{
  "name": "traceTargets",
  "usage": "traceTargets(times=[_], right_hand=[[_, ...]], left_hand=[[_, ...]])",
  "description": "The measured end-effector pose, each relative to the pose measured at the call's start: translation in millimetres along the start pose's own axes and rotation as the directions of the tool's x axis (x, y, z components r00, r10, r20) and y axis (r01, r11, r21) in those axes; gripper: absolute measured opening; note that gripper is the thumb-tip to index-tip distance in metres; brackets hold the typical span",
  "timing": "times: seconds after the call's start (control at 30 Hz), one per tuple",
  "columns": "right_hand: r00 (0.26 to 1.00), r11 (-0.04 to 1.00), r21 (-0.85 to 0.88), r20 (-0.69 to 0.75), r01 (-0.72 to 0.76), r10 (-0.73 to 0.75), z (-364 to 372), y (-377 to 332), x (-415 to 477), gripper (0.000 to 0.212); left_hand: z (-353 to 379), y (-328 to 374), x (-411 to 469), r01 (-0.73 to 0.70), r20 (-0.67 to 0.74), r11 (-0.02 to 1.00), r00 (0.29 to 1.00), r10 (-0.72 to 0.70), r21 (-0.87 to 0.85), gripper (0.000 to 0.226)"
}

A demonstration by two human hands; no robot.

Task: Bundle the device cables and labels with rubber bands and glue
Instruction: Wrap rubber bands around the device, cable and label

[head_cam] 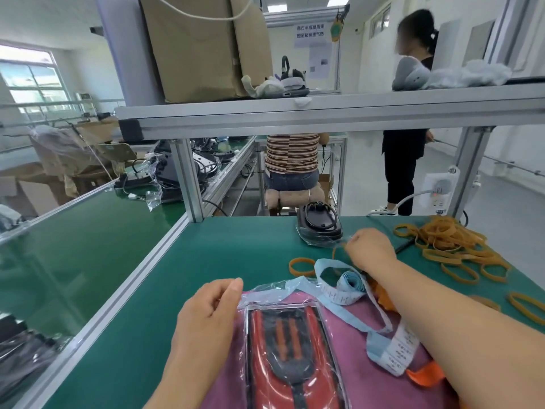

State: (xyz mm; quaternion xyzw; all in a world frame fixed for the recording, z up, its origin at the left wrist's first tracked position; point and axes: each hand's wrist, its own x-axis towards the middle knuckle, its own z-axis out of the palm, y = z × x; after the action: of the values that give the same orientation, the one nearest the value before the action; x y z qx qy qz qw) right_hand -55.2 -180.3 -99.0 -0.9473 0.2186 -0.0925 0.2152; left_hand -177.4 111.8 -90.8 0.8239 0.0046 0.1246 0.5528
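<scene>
Head view: the red-and-black flat device in a clear plastic bag lies at the near edge of the green-topped bench, its long axis running near to far. The left hand is loosely curled at the bag's far-left corner; a pinch cannot be confirmed. The right hand, well forward past the pale blue label strip roll, appears to pinch a tan rubber band, so it is judged better placed to loop the device.

Two bagged devices are counted on the counter: one red-and-black device at the near edge and one black device at the far edge. One blue label strip is seen. One rubber band lies apart. The heap of bands toward the far right corner cannot be counted.
</scene>
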Motion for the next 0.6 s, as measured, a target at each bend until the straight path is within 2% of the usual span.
traceTargets(times=[0.07, 0.1, 0.17, 0.23, 0.3, 0.43, 0.53, 0.6], right_hand=[[0.969, 0.961, 0.208, -0.202, 0.182, -0.14, -16.1, -9.3, -14.0, 0.024], [0.944, 0.917, 0.281, -0.249, 0.283, -0.216, -25.8, -17.0, -25.3, 0.023], [0.912, 0.817, 0.411, -0.242, 0.405, -0.331, -41.3, -33.6, -50.3, 0.02], [0.901, 0.735, 0.527, -0.173, 0.427, -0.399, -51.2, -47.2, -74.5, 0.016], [0.886, 0.714, 0.549, -0.12, 0.435, -0.448, -55.9, -56.5, -94.3, 0.013], [0.855, 0.663, 0.585, -0.106, 0.467, -0.508, -56.4, -66.2, -125.6, 0.007], [0.835, 0.634, 0.602, -0.105, 0.486, -0.54, -53.4, -64.9, -139.4, 0.009], [0.863, 0.626, 0.684, -0.012, 0.375, -0.505, -50.2, -57.6, -142.9, 0.017]], left_hand=[[-0.5, 8.1, 1.2, -0.03, -0.02, 0.999, 0.999, 0.029, -0.029, 0.013], [0.7, 13.7, 2.2, -0.044, -0.016, 0.998, 0.999, 0.043, -0.054, 0.012], [7.7, 27.7, 5.2, -0.053, 0.01, 0.99, 0.998, 0.055, -0.128, 0.012], [18.6, 42.1, 11.2, -0.014, 0.051, 0.979, 0.998, 0.025, -0.203, 0.016], [26.8, 54.2, 18.1, 0.05, 0.139, 0.971, 0.99, -0.018, -0.234, 0.021], [33.9, 63.9, 23.6, 0.191, 0.392, 0.927, 0.918, -0.053, -0.322, 0.055], [29.5, 59.5, 19.1, 0.374, 0.573, 0.842, 0.814, -0.098, -0.388, 0.038], [21.3, 52.0, 16.7, 0.499, 0.653, 0.767, 0.744, -0.139, -0.405, 0.025]])
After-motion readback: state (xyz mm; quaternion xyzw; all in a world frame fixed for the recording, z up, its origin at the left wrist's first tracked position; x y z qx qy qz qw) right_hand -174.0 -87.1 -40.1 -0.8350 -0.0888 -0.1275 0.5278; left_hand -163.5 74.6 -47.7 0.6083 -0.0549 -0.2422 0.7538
